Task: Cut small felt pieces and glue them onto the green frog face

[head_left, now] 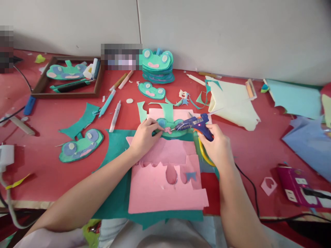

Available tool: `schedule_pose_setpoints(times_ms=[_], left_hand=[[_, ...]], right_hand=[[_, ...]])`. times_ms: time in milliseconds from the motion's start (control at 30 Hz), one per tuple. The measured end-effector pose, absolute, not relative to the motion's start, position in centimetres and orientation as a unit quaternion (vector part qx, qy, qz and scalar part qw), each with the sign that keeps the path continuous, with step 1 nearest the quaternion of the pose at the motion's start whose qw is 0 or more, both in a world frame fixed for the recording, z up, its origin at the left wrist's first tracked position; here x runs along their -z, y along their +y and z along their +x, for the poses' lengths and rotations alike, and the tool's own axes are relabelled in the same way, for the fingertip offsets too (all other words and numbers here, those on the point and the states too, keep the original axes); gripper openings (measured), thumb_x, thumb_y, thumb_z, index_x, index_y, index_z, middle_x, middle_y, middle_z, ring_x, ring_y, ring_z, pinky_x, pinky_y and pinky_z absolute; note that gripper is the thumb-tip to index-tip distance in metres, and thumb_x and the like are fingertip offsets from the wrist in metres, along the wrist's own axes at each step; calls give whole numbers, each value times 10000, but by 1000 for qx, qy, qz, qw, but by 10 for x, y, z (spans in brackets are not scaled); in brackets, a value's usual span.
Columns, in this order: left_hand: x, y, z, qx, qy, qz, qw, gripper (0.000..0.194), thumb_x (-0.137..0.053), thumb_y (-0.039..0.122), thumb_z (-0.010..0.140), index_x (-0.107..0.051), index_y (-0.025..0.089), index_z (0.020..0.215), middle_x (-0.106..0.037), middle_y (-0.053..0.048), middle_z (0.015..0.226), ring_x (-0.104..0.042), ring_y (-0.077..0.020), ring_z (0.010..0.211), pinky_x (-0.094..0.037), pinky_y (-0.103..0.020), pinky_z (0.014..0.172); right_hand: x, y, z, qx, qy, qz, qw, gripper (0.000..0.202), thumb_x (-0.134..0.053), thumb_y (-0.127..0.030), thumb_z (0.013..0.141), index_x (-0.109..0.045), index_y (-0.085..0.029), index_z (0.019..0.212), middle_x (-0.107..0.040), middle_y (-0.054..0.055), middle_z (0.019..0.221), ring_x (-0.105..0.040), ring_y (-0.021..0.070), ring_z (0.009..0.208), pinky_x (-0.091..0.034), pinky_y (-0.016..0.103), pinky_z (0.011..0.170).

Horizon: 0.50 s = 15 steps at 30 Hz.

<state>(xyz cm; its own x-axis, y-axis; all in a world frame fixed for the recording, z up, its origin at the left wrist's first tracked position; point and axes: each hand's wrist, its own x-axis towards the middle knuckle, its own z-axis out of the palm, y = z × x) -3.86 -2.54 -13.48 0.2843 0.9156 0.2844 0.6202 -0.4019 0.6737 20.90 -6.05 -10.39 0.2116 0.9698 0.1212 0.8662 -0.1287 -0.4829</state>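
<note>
My right hand is wrapped round a blue glue gun, its nozzle pointing left. The tip is at a small pink felt piece over a green felt frog face. From the left, my left hand pinches the edge of that pink piece with thumb and forefinger. Beneath and nearer to me lie cut pink felt sheets on a dark green felt sheet. Yellow scissor handles show beside my right hand, partly covered.
A wooden tray with a frog face stands back left. Stacked frog faces sit by the wall. Markers and felt scraps lie around. At right are cream felt, blue felt, a purple power strip and a black cord.
</note>
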Motion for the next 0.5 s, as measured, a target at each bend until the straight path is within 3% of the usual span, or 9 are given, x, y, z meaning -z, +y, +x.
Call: schedule_pose_setpoints(times_ms=[500], left_hand=[[133,-26,-39,-325,503,769,223,115,-622,131,788,-686,207,845,-569,-19,897,-555,-156,866,-464,-308,800]], right_hand=[[106,-61,215,-37,-664,-717,209,287,-612,-359,777,-579,-219,1025,-710,79,897,-673,269,747,-445,301,577]])
